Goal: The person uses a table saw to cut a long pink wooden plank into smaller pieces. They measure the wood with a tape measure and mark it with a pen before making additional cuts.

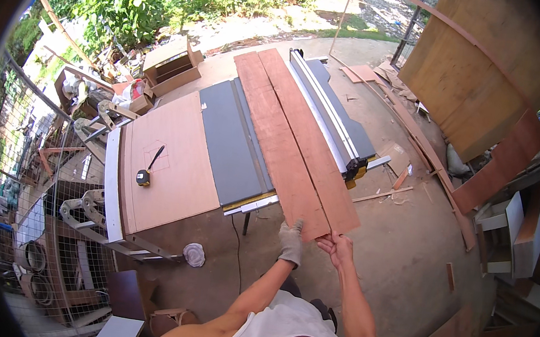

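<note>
Two long reddish-brown plywood strips, a left strip (278, 143) and a right strip (310, 153), lie side by side on the grey table saw (230, 146), with a thin dark gap between them. Their near ends overhang the saw toward me. My left hand (290, 242), in a grey glove, is closed on the near end of the left strip, thumb on top. At the near end by the gap, my bare right hand (339, 248) pinches the right strip's edge, palm partly up. Along the strips' right side runs the saw's rip fence (327, 106).
Left of the saw, a plywood panel (184, 116) carries a tape measure (143, 178) and a black pen (156, 157). A folding ladder (86, 210) stands beside it. A cord (237, 249) crosses the floor. Boards (414, 133) and a large leaning sheet (477, 71) are at right.
</note>
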Motion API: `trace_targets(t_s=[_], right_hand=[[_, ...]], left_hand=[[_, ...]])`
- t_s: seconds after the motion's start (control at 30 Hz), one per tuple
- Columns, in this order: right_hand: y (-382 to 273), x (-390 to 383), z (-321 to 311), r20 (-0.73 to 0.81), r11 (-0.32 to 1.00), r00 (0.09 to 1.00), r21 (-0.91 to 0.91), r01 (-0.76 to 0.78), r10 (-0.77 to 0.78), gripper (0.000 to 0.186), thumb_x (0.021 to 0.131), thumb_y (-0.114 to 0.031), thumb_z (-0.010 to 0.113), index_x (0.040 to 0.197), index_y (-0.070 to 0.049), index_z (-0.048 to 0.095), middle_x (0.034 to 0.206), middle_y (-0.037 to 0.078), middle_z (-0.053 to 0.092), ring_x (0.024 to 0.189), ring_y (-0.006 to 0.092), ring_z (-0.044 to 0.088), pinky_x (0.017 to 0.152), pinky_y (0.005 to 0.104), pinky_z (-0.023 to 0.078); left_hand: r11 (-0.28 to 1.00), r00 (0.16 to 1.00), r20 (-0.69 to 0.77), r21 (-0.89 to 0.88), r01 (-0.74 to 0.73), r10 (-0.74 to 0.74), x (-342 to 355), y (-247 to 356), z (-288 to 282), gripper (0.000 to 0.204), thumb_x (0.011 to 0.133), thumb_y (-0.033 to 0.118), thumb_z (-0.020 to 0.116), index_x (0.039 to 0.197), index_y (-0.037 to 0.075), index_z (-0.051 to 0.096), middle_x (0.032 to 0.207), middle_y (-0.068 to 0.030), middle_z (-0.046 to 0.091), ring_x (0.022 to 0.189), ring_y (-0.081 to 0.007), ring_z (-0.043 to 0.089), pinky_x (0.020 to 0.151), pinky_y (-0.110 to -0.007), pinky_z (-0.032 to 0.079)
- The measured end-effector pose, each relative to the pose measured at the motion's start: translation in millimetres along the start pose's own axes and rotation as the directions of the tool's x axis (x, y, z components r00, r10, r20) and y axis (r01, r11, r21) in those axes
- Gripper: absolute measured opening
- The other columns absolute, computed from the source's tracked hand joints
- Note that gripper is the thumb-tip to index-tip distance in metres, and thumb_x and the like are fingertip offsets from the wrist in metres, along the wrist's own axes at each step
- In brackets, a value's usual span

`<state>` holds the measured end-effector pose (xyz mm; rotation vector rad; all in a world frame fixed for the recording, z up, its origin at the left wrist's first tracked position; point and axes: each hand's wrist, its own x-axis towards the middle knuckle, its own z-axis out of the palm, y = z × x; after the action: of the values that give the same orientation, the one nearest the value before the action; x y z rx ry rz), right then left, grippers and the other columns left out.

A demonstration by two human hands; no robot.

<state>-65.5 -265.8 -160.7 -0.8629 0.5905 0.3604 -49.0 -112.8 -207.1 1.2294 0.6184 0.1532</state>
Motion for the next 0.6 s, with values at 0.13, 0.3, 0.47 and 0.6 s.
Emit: trace_targets(t_s=[0.13, 0.3, 0.47, 0.6], right_hand=[[3.3, 6.9, -7.0, -0.065, 1.000, 0.998, -0.012, 0.019, -0.020, 0.026, 0.098, -0.018, 0.046, 0.103, 0.007, 0.051, 0.104, 0.025, 0.062, 0.091, 0.0341, 0.067, 0.072, 0.0411, 0.060], [2.9, 9.1, -4.8, -0.036, 0.999, 0.999, -0.048, -0.015, 0.014, 0.023, 0.096, -0.021, 0.050, 0.101, 0.002, 0.052, 0.101, 0.020, 0.062, 0.090, 0.0318, 0.067, 0.072, 0.0412, 0.059], [3.2, 8.0, -16.0, -0.054, 0.999, 0.998, -0.048, -0.019, 0.017, 0.023, 0.096, -0.025, 0.052, 0.101, -0.002, 0.054, 0.095, 0.013, 0.064, 0.088, 0.0299, 0.066, 0.071, 0.0417, 0.058], [-1.2, 12.6, -25.3, -0.062, 0.999, 0.998, -0.044, 0.023, -0.025, 0.025, 0.096, -0.028, 0.053, 0.101, -0.003, 0.055, 0.094, 0.011, 0.063, 0.087, 0.0270, 0.065, 0.072, 0.0399, 0.057]], left_hand=[[1.000, 1.000, -0.013, -0.003, -0.002, 0.002, 16.3, 15.6, 0.0, 0.034, 0.088, 0.023, 0.067, 0.108, -0.003, 0.059, 0.098, -0.0081, 0.066, 0.083, -0.0160, 0.060, 0.076, -0.030, 0.049], [0.999, 1.000, -0.007, -0.040, 0.005, -0.005, 33.0, 28.2, -18.8, 0.034, 0.089, 0.023, 0.066, 0.110, -0.003, 0.059, 0.101, -0.0084, 0.065, 0.084, -0.0148, 0.059, 0.075, -0.030, 0.049], [0.940, 0.956, 0.217, 0.319, 0.121, -0.197, 30.0, 77.8, -36.0, 0.044, 0.090, 0.035, 0.062, 0.114, -0.003, 0.058, 0.103, -0.0101, 0.065, 0.090, -0.0161, 0.060, 0.078, -0.031, 0.049], [0.929, 0.967, 0.230, 0.370, 0.015, -0.107, 35.4, 62.6, -44.7, 0.047, 0.089, 0.037, 0.063, 0.112, -0.003, 0.059, 0.100, -0.0149, 0.066, 0.087, -0.0221, 0.062, 0.077, -0.036, 0.049]])
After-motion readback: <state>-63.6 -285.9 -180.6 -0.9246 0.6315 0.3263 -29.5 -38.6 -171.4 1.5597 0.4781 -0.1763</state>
